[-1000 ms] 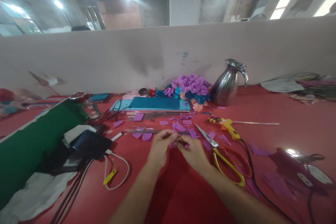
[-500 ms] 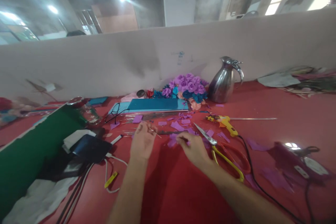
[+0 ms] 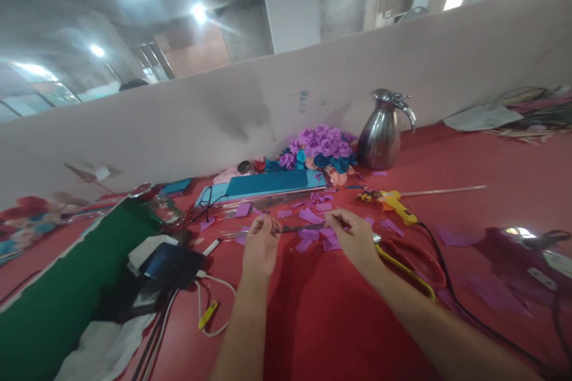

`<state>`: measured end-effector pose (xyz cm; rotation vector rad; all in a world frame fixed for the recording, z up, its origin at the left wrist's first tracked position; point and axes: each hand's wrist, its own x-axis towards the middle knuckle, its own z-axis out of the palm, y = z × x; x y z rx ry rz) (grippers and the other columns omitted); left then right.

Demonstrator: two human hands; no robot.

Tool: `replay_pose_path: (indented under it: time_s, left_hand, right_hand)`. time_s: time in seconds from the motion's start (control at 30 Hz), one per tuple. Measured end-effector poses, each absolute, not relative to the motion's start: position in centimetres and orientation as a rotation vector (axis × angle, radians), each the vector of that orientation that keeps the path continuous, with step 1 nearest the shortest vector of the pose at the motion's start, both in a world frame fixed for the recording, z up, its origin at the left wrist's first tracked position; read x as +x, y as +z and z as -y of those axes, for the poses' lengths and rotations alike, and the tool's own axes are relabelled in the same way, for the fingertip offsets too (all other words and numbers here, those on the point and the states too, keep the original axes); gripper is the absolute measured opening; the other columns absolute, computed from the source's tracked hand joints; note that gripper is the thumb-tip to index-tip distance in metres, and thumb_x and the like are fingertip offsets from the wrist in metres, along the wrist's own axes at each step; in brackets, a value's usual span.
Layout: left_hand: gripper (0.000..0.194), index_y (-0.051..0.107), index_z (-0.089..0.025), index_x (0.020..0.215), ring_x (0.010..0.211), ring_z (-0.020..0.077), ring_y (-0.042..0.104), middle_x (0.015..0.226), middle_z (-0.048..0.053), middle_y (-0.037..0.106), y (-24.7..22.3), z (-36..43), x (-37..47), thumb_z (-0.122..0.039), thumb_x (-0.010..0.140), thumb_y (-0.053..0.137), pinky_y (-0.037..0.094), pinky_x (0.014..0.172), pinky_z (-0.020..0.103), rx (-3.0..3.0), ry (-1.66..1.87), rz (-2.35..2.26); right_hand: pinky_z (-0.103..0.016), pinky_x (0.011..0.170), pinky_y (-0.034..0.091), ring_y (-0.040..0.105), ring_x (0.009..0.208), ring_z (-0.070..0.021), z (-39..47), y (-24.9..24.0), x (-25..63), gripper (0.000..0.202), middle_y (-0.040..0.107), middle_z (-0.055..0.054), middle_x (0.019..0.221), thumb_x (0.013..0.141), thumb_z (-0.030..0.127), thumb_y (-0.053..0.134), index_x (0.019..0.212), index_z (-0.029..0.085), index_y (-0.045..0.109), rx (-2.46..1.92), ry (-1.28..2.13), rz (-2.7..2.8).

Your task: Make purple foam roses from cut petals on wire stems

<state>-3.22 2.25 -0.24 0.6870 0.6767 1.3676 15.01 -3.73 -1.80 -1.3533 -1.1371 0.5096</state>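
Observation:
My left hand (image 3: 262, 245) is raised over the red table with its fingers pinched together; what they hold is too small to name. To its right, my right hand (image 3: 351, 238) has thumb and fingers closed near the right end of a thin dark strip (image 3: 304, 228). Whether that hand grips the strip is unclear. Purple paper pieces (image 3: 308, 239) lie scattered around and behind both hands. Scissors with yellow and red handles (image 3: 404, 268) rest beside my right hand, their blades mostly hidden behind it.
A yellow glue gun (image 3: 400, 208) with a black cord lies at right. Further back stand a metal jug (image 3: 381, 137) and purple paper flowers (image 3: 324, 141). Blue sheets (image 3: 268, 183) lie behind the hands. A phone (image 3: 174, 265), white cable and green board (image 3: 80, 280) are at left.
The view has tilted and shifted. My right hand has moved over the scissors' blades, to the right end of the dark strip. My left hand stays pinched and sits further right in the picture.

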Motion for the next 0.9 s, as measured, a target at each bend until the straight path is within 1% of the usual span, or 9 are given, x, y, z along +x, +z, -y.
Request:
replay_pose_path:
  time_s: [0.07, 0.2, 0.3, 0.43, 0.5, 0.6, 0.67, 0.8, 0.9]
  left_hand:
    - [0.031, 0.056, -0.018, 0.067, 0.062, 0.0089, 0.054, 0.065, -0.005, 0.057, 0.1, -2.2, -3.2, -0.028, 0.059, 0.084, 0.046, 0.063, 0.024, 0.653, 1.35, -0.663]
    - [0.029, 0.053, -0.018, 0.071, 0.051, 0.0048, 0.043, 0.063, -0.006, 0.049, 0.5, -2.0, -3.0, -0.029, 0.065, 0.08, 0.039, 0.052, 0.019, 0.681, 1.323, -0.674]
    - [0.029, 0.053, -0.019, 0.075, 0.048, 0.0041, 0.04, 0.063, -0.007, 0.048, 0.4, -2.0, -3.0, -0.034, 0.069, 0.077, 0.038, 0.05, 0.019, 0.76, 1.317, -0.735]
    - [0.03, 0.053, -0.019, 0.075, 0.046, 0.0032, 0.037, 0.062, -0.007, 0.049, -0.1, -2.1, -3.1, -0.035, 0.068, 0.077, 0.035, 0.048, 0.017, 0.8, 1.353, -0.765]
    - [0.031, 0.052, -0.018, 0.07, 0.044, 0.0023, 0.034, 0.058, -0.008, 0.046, -0.3, -2.3, -3.2, -0.033, 0.066, 0.078, 0.031, 0.045, 0.017, 0.79, 1.4, -0.773]
    - [0.035, 0.048, -0.017, 0.063, 0.039, 0.001, 0.026, 0.051, -0.01, 0.038, -0.4, -2.6, -3.5, -0.028, 0.062, 0.08, 0.023, 0.04, 0.016, 0.752, 1.48, -0.826]
    - [0.037, 0.047, -0.017, 0.062, 0.037, 0.0005, 0.023, 0.048, -0.011, 0.037, -0.4, -2.8, -3.8, -0.029, 0.059, 0.082, 0.019, 0.038, 0.017, 0.697, 1.54, -0.891]
    - [0.038, 0.048, -0.017, 0.064, 0.038, 0.0014, 0.029, 0.049, -0.01, 0.043, -0.1, -2.9, -4.3, -0.035, 0.058, 0.081, 0.017, 0.038, 0.018, 0.575, 1.697, -1.016]
    - [0.033, 0.052, -0.017, 0.069, 0.04, 0.0031, 0.034, 0.05, -0.01, 0.045, -0.1, -3.1, -4.9, -0.041, 0.064, 0.075, 0.018, 0.04, 0.019, 0.565, 1.835, -1.056]
  right_hand:
    - [-0.028, 0.064, 0.046, 0.062, 0.068, -0.0186, 3.9, -1.6, 15.1, 0.025, 0.069, -0.003, 0.07, 0.083, 0.04, 0.055, 0.075, 0.019, 0.067, -1.345, 0.498, 1.109]
    - [-0.028, 0.065, 0.047, 0.062, 0.066, -0.0174, 4.1, -1.1, 15.8, 0.023, 0.068, -0.002, 0.07, 0.083, 0.039, 0.056, 0.08, 0.019, 0.066, -1.305, 0.44, 1.021]
    - [-0.028, 0.062, 0.047, 0.061, 0.063, -0.0162, 4.2, -0.9, 16.2, 0.024, 0.067, -0.001, 0.067, 0.084, 0.04, 0.055, 0.08, 0.019, 0.066, -1.291, 0.382, 0.985]
    - [-0.027, 0.059, 0.046, 0.056, 0.057, -0.0146, 4.4, -0.6, 16.2, 0.024, 0.063, 0.0, 0.062, 0.085, 0.04, 0.055, 0.078, 0.019, 0.065, -1.293, 0.325, 1.018]
    - [-0.027, 0.057, 0.045, 0.054, 0.055, -0.0138, 4.6, -0.5, 16.0, 0.023, 0.061, 0.001, 0.06, 0.085, 0.04, 0.055, 0.079, 0.019, 0.065, -1.29, 0.313, 1.026]
    - [-0.026, 0.055, 0.043, 0.052, 0.055, -0.0137, 4.8, -0.4, 15.7, 0.022, 0.061, 0.001, 0.061, 0.084, 0.039, 0.056, 0.079, 0.019, 0.065, -1.3, 0.309, 1.016]
    - [-0.026, 0.054, 0.043, 0.053, 0.055, -0.0139, 4.9, -0.4, 15.6, 0.022, 0.061, 0.001, 0.061, 0.084, 0.039, 0.056, 0.079, 0.019, 0.065, -1.311, 0.307, 1.012]
    - [-0.026, 0.056, 0.043, 0.053, 0.056, -0.0141, 4.9, -0.8, 15.5, 0.024, 0.062, 0.001, 0.062, 0.084, 0.04, 0.056, 0.078, 0.019, 0.066, -1.319, 0.305, 1.033]
    - [-0.027, 0.058, 0.044, 0.054, 0.058, -0.0145, 4.9, -1.0, 15.4, 0.025, 0.063, 0.0, 0.064, 0.084, 0.041, 0.056, 0.078, 0.019, 0.066, -1.322, 0.292, 1.049]
